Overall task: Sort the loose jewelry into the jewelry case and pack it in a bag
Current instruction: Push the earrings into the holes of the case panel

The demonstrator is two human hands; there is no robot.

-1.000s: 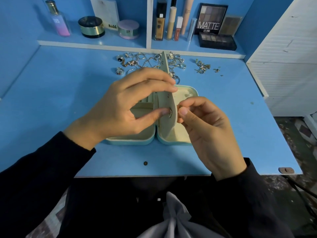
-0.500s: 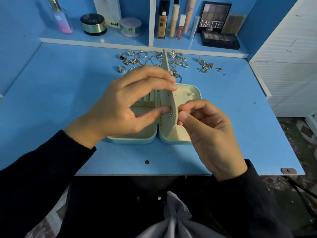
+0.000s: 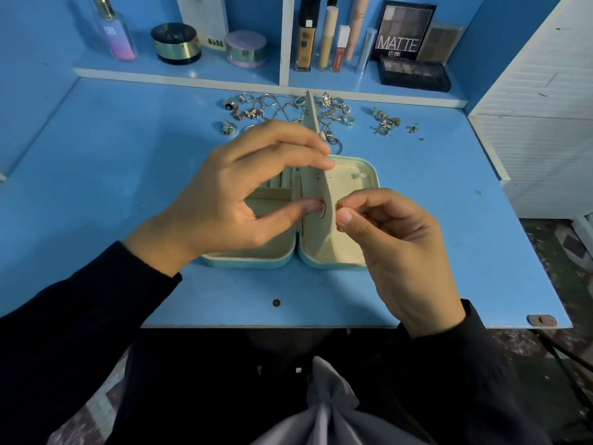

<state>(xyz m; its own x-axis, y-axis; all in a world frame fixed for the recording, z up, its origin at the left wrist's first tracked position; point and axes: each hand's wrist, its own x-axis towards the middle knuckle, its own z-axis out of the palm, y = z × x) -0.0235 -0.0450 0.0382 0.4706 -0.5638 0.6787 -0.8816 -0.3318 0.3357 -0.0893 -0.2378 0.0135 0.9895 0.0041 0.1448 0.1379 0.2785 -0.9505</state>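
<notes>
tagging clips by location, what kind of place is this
Most likely a home vanity desk: a MATTE eyeshadow palette and perfume bottle on the shelf, loose jewelry behind an open jewelry case.

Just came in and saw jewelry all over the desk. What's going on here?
A person is filling an open jewelry case on the desk. Their left hand holds the case's cream flap upright, thumb by an earring on it; the right hand pinches a small piece at the flap's other side. More loose jewelry lies behind the case, and a grey bag waits on the lap.
</notes>
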